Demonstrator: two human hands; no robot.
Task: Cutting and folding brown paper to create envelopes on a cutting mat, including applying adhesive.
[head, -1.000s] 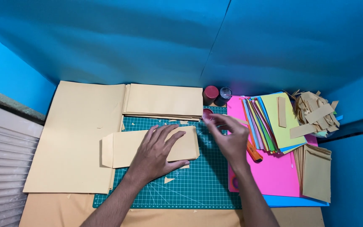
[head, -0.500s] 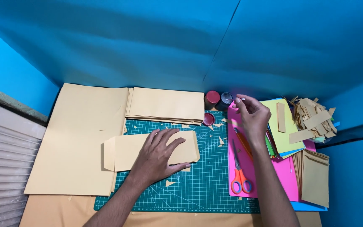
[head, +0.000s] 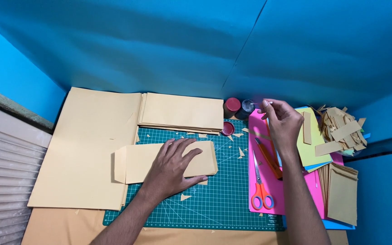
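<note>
The left hand [head: 174, 168] lies flat, fingers spread, on a folded tan paper envelope [head: 164, 161] that rests on the left part of the green gridded cutting mat [head: 218, 199]. The right hand [head: 281, 122] is raised over the far right of the mat, fingers pinched narrow on a small thin white object [head: 267, 102], too small to tell what it is. Just beyond it stand a small open dark jar [head: 246, 108] and a red-capped jar [head: 232, 106], with a loose red lid [head: 227, 129] on the mat near them. Under the right wrist a pink sheet [head: 264, 190] carries orange-handled scissors [head: 261, 188] and an orange utility knife [head: 268, 159]. At far left lie a large tan paper sheet [head: 87, 145] and a stack of tan envelopes [head: 182, 113]. At right sit a yellow-green sheet [head: 316, 140], a heap of tan paper offcuts [head: 341, 129] and a nearer pile of tan envelopes [head: 341, 193].
</note>
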